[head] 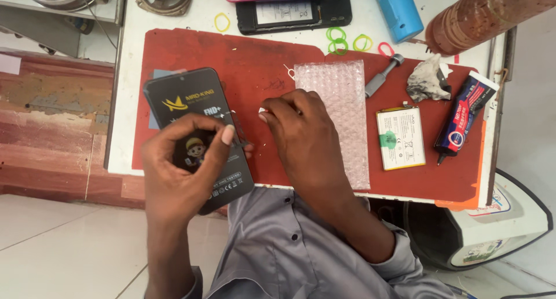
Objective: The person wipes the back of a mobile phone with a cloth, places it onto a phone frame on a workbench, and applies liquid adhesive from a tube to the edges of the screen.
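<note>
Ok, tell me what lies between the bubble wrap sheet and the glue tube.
In the head view, a white phone battery lies on the red mat between the bubble wrap sheet and the glue tube.

Single head-worn camera, looking steeply down from above the wearer's chest, close over the red work mat (243, 61), table edge and floor tiles (63, 241) in frame, no second view.

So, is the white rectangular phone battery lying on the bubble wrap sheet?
No, the white rectangular phone battery lies on the red mat, right of the bubble wrap sheet.
</note>
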